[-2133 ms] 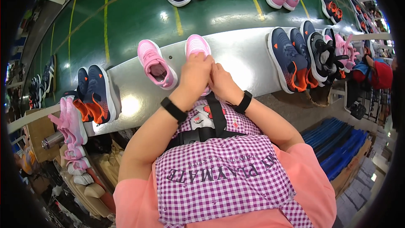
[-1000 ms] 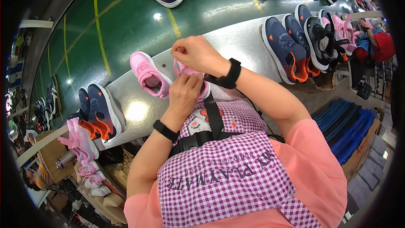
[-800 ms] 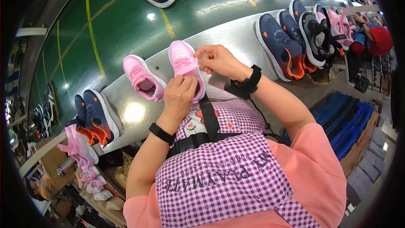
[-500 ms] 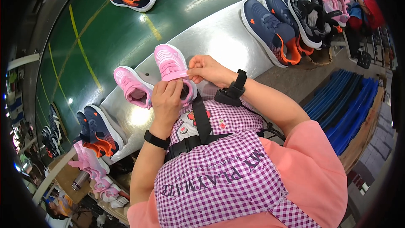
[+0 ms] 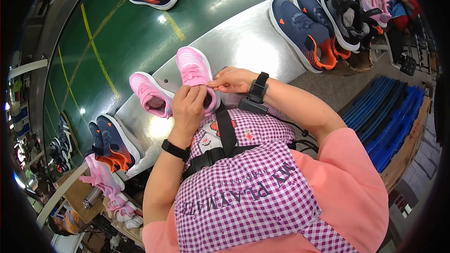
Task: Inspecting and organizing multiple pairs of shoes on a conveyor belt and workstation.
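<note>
A pink sneaker (image 5: pixel 193 69) rests on the silver metal ledge (image 5: pixel 243 47), toe pointing away from me. My left hand (image 5: pixel 188 107) grips its heel and tongue area from below. My right hand (image 5: pixel 232 79) pinches the shoe's opening at the right side. A second pink sneaker (image 5: pixel 151 94) lies just left of it on the ledge, untouched. Both wrists carry black bands.
Navy-and-orange sneakers (image 5: pixel 300 33) and a black one (image 5: pixel 342 11) stand at the ledge's right, more navy ones (image 5: pixel 112 143) at its left. A green conveyor belt (image 5: pixel 140 37) behind carries further shoes. Blue crates (image 5: pixel 393 112) sit at my right, pink shoes (image 5: pixel 105 185) lower left.
The pink sneaker was lifted off the ledge and turned in both hands, then set back toe-away. My hands shifted from its top to its heel opening.
</note>
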{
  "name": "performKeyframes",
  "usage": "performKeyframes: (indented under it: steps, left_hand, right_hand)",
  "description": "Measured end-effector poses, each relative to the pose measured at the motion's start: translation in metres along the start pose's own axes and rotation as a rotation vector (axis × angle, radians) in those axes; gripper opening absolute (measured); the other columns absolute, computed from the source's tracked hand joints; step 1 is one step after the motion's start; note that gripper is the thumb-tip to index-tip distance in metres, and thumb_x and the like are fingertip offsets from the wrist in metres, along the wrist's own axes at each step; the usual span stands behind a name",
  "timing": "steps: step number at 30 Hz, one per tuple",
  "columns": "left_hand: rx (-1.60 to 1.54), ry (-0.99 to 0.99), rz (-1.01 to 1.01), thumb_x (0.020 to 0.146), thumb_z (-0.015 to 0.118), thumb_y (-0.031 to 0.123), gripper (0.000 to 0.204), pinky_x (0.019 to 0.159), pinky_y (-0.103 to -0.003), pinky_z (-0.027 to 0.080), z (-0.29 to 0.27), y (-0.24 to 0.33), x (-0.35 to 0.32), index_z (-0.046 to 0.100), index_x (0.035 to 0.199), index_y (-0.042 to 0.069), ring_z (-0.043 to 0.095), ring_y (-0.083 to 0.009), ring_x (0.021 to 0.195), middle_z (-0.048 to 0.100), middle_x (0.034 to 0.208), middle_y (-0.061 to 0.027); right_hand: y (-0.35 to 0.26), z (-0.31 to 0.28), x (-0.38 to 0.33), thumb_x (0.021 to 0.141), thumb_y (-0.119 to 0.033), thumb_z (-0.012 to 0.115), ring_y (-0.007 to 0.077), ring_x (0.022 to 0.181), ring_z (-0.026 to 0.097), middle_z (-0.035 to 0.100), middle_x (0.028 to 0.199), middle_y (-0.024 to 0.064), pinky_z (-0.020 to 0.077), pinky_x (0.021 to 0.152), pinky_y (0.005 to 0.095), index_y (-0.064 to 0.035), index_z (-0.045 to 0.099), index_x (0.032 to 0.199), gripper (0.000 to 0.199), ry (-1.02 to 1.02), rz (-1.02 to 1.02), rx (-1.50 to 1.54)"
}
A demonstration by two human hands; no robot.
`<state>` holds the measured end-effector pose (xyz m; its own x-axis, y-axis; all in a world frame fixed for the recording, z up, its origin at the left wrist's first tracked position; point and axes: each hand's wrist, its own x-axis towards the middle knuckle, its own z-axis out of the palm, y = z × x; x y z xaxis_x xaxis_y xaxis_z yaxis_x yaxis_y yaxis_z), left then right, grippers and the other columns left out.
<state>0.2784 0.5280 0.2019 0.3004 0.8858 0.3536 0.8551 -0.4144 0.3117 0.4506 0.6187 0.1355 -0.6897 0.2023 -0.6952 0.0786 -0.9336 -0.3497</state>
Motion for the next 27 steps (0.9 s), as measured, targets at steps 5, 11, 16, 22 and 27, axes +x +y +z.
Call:
performKeyframes:
  steps: [5,11,16,22,27]
  left_hand:
    - [-0.037,-0.064,-0.109,0.071,0.069,0.004,0.019,0.07,-0.036,0.046,-0.018,-0.002,0.008,0.065,0.09,0.005,0.058,-0.0241,0.077,0.06,0.078,-0.0054]
    - [0.051,-0.098,-0.539,0.069,0.076,0.015,0.062,0.074,-0.042,0.045,-0.043,-0.006,-0.041,0.05,0.125,0.007,0.056,-0.0335,0.086,0.057,0.096,-0.015]
    - [-0.032,-0.29,-0.458,0.07,0.07,0.014,0.065,0.07,-0.042,0.047,-0.045,-0.016,-0.065,0.049,0.131,0.017,0.058,-0.0327,0.078,0.057,0.096,-0.0125]
    - [-0.059,-0.311,-0.468,0.065,0.076,0.027,0.067,0.072,-0.042,0.047,-0.042,-0.008,-0.057,0.052,0.127,0.021,0.056,-0.0325,0.081,0.053,0.097,-0.0123]
    - [0.027,-0.391,-0.447,0.06,0.08,0.03,0.052,0.068,-0.042,0.044,-0.037,-0.003,-0.057,0.064,0.108,0.019,0.055,-0.0336,0.086,0.052,0.09,-0.0138]
  right_hand:
    - [0.006,0.01,0.002,0.085,-0.024,0.07,0.0113,0.07,0.061,0.062,0.079,0.0057,0.0545,0.065,0.021,0.0009,0.059,0.081,0.028,0.165,-0.089,-0.262]
    - [-0.001,0.024,-0.022,0.096,-0.037,0.05,0.0129,0.08,0.054,0.052,0.088,0.0046,0.0482,0.074,0.0232,-0.0005,0.043,0.127,0.049,0.225,-0.34,-0.15]
    - [0.008,0.043,0.002,0.096,-0.04,0.05,0.0098,0.071,0.045,0.047,0.083,0.0019,0.0426,0.068,0.0241,-0.0063,0.036,0.138,0.055,0.069,-0.375,-0.391]
    - [0.004,0.044,-0.003,0.092,-0.032,0.055,0.0146,0.078,0.056,0.061,0.084,0.0067,0.0469,0.073,0.0277,-0.0071,0.043,0.133,0.05,0.203,-0.376,-0.515]
    - [-0.022,0.022,-0.084,0.091,-0.022,0.057,0.0124,0.074,0.059,0.065,0.086,0.0056,0.0474,0.065,0.0274,-0.0058,0.056,0.118,0.032,0.344,-0.568,-0.9]
